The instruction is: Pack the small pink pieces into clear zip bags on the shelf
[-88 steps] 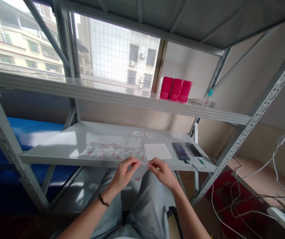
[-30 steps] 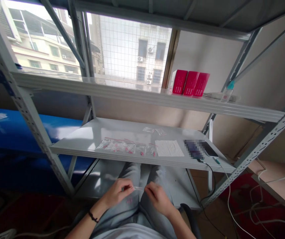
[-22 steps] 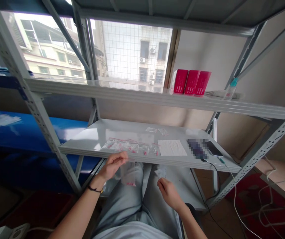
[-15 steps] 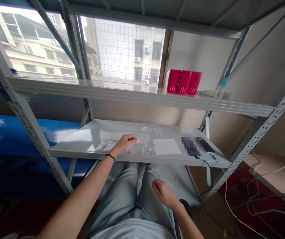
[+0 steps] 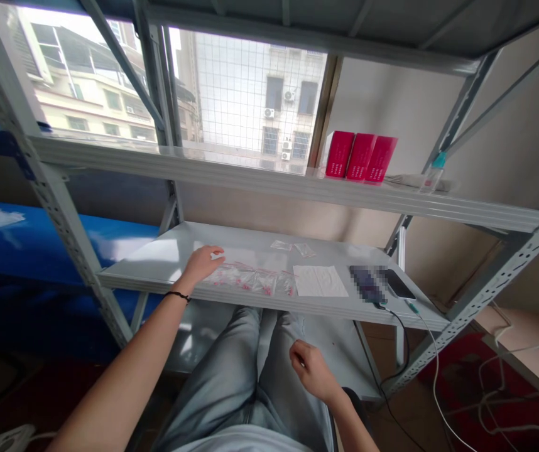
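My left hand (image 5: 202, 263) rests flat on the grey steel shelf (image 5: 161, 254), touching the left end of a row of small clear zip bags with pink items inside (image 5: 250, 281). My right hand (image 5: 313, 371) hangs over my right thigh, well below the shelf, its fingers curled and nothing visible in them. Two more small clear bags (image 5: 293, 247) lie farther back on the shelf. To the right of the row is a white paper sheet (image 5: 319, 280).
A phone (image 5: 397, 284) and a pixelated device (image 5: 367, 284) with cables lie at the shelf's right. Three red boxes (image 5: 360, 156) and a small bottle (image 5: 432, 180) stand on the upper shelf. Steel uprights flank me; white cables cross the floor at right.
My left hand held a bag with pink items, then laid it in the row and slid left along the shelf. My right hand dropped from the middle to my thigh.
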Tool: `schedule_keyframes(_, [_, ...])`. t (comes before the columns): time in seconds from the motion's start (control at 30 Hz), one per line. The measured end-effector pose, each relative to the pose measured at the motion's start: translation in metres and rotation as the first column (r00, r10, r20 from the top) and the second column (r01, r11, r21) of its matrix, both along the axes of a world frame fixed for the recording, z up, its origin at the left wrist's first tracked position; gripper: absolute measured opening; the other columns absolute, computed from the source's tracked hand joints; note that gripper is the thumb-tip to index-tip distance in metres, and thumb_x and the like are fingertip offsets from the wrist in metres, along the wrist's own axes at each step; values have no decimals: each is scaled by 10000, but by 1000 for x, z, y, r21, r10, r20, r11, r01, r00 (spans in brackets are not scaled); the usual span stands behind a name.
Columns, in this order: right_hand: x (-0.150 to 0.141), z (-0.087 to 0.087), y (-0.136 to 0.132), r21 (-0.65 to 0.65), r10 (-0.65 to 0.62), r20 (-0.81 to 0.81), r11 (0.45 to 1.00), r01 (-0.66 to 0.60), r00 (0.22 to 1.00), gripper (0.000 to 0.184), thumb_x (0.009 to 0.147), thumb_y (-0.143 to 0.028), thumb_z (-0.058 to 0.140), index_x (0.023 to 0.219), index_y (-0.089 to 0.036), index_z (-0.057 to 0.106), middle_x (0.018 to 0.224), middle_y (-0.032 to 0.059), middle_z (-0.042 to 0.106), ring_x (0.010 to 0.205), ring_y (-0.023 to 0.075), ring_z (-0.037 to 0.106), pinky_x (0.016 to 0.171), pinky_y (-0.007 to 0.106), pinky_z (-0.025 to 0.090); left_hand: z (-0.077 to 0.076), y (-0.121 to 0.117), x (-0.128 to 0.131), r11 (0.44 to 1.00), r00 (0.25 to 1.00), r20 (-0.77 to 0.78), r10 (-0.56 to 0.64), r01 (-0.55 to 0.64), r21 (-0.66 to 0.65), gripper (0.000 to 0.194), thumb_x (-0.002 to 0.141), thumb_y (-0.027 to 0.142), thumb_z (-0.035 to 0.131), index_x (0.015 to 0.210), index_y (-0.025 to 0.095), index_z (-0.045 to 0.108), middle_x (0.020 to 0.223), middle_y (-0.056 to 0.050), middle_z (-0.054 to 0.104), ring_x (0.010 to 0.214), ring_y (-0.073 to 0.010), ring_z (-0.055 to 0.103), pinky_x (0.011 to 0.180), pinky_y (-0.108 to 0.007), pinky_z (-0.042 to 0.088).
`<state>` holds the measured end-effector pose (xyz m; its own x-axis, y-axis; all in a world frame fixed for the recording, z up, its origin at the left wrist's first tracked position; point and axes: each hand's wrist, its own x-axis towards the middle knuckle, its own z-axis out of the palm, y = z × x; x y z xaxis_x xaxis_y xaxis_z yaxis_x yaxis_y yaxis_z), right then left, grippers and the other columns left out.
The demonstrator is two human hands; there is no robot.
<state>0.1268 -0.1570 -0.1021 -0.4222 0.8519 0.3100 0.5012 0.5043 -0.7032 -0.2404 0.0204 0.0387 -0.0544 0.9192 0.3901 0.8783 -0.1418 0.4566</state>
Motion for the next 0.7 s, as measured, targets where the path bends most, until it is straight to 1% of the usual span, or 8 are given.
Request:
schedule_keyframes(0.1, [0, -1, -1, -10, -19, 8, 1000, 19, 1000, 183, 915, -142, 438, 754, -216, 480, 762, 3, 557, 701, 165, 519, 672, 280, 357, -4, -7, -41, 989, 992, -62, 108, -114, -98, 376, 836, 351, 628, 1143, 175, 754, 1186, -114, 767, 1052, -293, 707, 949, -348, 529])
schedule_keyframes(0.17, [0, -3, -2, -17, -30, 15, 999, 30, 999, 187, 928, -158, 433, 759, -218, 488, 763, 7, 568, 705, 172, 533, 673, 282, 367, -8, -10, -57, 976, 984, -110, 144, -159, -148, 393, 845, 365, 626, 1161, 166, 749, 1187, -125, 772, 1083, -300, 709, 940, -335, 532])
schedule_keyframes(0.23, [-1, -8, -3, -25, -35, 39, 999, 36, 999, 191, 944, -175, 425, 772, -221, 496, 769, 13, 586, 716, 180, 558, 679, 284, 380, -12, -10, -64, 965, 975, -154, 162, -189, -180, 424, 856, 373, 618, 1190, 142, 741, 1177, -147, 774, 1095, -312, 711, 921, -331, 537])
schedule_keyframes(0.3, [-3, -14, -3, -24, -66, 98, 997, 68, 993, 197, 961, -187, 410, 796, -222, 512, 793, 25, 618, 728, 189, 586, 679, 288, 381, -14, -9, -65, 959, 967, -189, 171, -207, -192, 463, 870, 370, 601, 1241, 121, 720, 1171, -166, 769, 1085, -318, 715, 903, -335, 541])
schedule_keyframes(0.4, [-4, -23, -2, 2, -185, 231, 982, 190, 955, 222, 989, -200, 393, 828, -223, 544, 838, 47, 668, 726, 204, 621, 650, 298, 348, -14, -6, -61, 964, 961, -226, 159, -200, -174, 457, 900, 386, 563, 1259, 151, 721, 1166, -160, 757, 1089, -321, 705, 936, -353, 528])
schedule_keyframes(0.5, [-4, -26, -1, 22, -269, 299, 961, 275, 916, 246, 1004, -208, 400, 823, -223, 566, 839, 48, 684, 714, 203, 640, 623, 300, 316, -17, -4, -50, 972, 959, -252, 128, -172, -158, 440, 924, 489, 517, 1078, 179, 789, 1130, -166, 745, 1100, -350, 679, 990, -403, 500])
schedule_keyframes(0.6, [-2, -24, 0, 21, -276, 307, 959, 283, 911, 248, 1000, -192, 413, 818, -219, 580, 832, 40, 683, 714, 190, 646, 620, 293, 308, -24, 0, -36, 977, 959, -265, 101, -146, -157, 504, 886, 592, 536, 918, 161, 796, 1104, -195, 730, 1150, -397, 624, 1008, -448, 479])
schedule_keyframes(0.7, [-2, -23, 0, 19, -255, 302, 965, 262, 918, 255, 997, -183, 412, 823, -215, 596, 830, 39, 680, 725, 183, 643, 626, 284, 314, -31, 6, -26, 982, 962, -260, 85, -126, -143, 449, 859, 526, 579, 974, 141, 781, 1142, -211, 708, 1190, -413, 578, 1019, -467, 457])
